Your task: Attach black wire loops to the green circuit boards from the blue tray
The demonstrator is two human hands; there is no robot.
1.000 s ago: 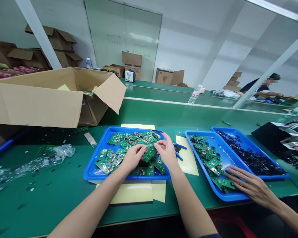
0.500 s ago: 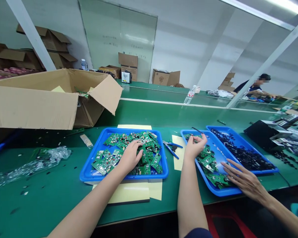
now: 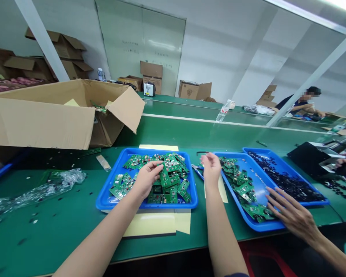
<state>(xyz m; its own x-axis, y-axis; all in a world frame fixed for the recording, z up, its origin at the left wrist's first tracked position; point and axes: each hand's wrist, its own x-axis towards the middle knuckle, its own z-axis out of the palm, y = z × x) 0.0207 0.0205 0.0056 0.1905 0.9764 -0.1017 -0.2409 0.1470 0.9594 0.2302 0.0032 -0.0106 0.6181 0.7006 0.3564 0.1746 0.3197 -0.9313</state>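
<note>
My left hand pinches a green circuit board over the left blue tray, where many more boards are piled. Between that tray and the middle blue tray, my right hand is closed on a thin dark piece that sticks out to the left of its fingertips. Blue-handled pliers lie on the table, partly hidden behind my right wrist. Green boards line the left side of the middle tray.
Another person's hand rests over the middle tray's right edge. Farther right are a tray of black parts and a black box. A large open carton and crumpled plastic wrap are at the left.
My left hand has lifted a board from the pile. My right hand has moved left, away from the middle tray, with the dark piece. The view has shifted slightly.
</note>
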